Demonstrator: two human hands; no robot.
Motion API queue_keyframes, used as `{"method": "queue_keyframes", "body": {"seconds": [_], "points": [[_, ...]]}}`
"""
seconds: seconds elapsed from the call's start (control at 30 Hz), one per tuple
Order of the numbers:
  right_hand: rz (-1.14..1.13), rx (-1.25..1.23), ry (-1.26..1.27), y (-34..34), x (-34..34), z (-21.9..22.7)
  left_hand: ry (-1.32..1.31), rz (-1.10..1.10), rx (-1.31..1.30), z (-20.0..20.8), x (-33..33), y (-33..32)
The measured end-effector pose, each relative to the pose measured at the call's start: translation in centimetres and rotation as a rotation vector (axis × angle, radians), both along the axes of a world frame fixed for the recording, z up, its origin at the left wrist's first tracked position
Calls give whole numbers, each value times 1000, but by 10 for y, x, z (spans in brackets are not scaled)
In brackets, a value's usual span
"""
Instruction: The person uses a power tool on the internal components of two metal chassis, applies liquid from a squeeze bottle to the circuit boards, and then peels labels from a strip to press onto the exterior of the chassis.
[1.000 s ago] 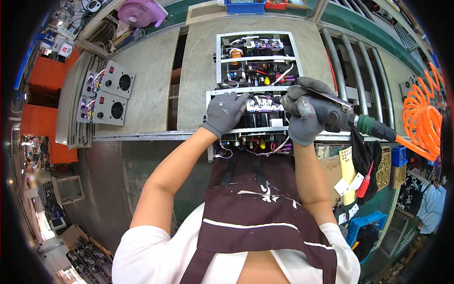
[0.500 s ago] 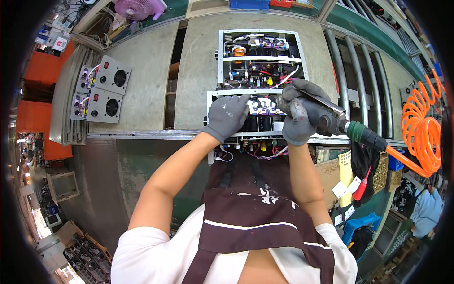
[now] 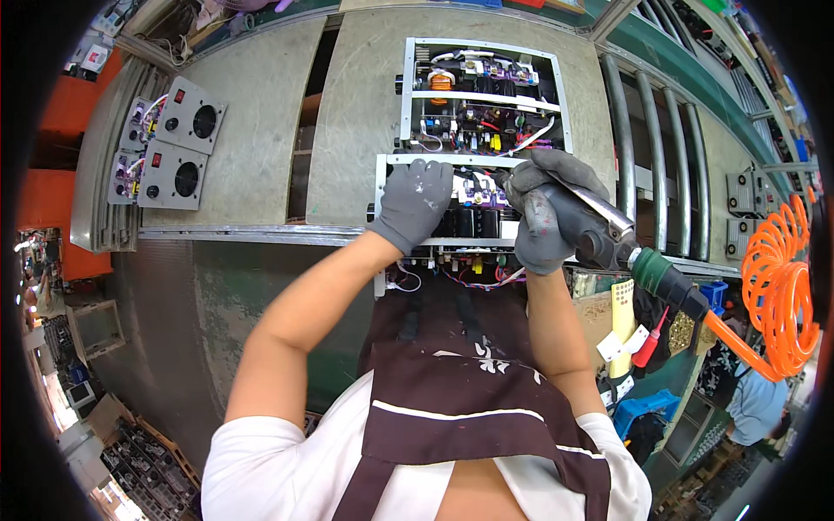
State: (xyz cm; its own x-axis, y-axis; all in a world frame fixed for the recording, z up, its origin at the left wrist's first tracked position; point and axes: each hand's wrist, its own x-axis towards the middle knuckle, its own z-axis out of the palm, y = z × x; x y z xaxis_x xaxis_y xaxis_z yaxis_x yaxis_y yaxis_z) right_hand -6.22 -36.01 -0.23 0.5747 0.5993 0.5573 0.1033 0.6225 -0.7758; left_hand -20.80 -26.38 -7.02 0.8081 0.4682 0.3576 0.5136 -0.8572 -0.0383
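Note:
Both my hands wear grey work gloves over the nearer open metal frame (image 3: 391, 158), packed with circuit parts. My left hand (image 3: 415, 201) lies over its left part, fingers bent at the far rail with their tips hidden. At the right part my right hand (image 3: 547, 208) is wrapped round a dark air-powered driver (image 3: 599, 234) with a silver lever. The driver's working end is hidden by the glove. A green collar joins it to an orange air hose (image 3: 734, 340). Purple boards (image 3: 482, 191) and black cylinders show between my hands.
A second open frame (image 3: 486, 97) stands just beyond. Two grey fan panels (image 3: 181, 165) lie at the left of the bench. Metal rollers (image 3: 651, 165) run along the right, near the coiled orange hose (image 3: 782, 286). A red-handled screwdriver (image 3: 647, 347) hangs below the bench edge.
The whole view has shifted slightly. The driver's rear end and the orange hose hang lower at the right. My left fingers look more bent, while both hands stay over the same frame.

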Motion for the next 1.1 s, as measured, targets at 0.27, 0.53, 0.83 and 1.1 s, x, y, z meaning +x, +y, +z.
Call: {"method": "queue_keyframes", "body": {"seconds": [0.27,0.53,0.83,1.1], "points": [[8,-48,1,0,-5,5,175,-213,116,11,4,11],[106,-92,-187,-3,1,13,23,-12,145,1,-7,-8],[67,-89,-246,0,2,8,13,13,31,-8,-3,-5],[90,-35,-64,-24,14,26,-212,2,-8,-6,-5,-4]]}}
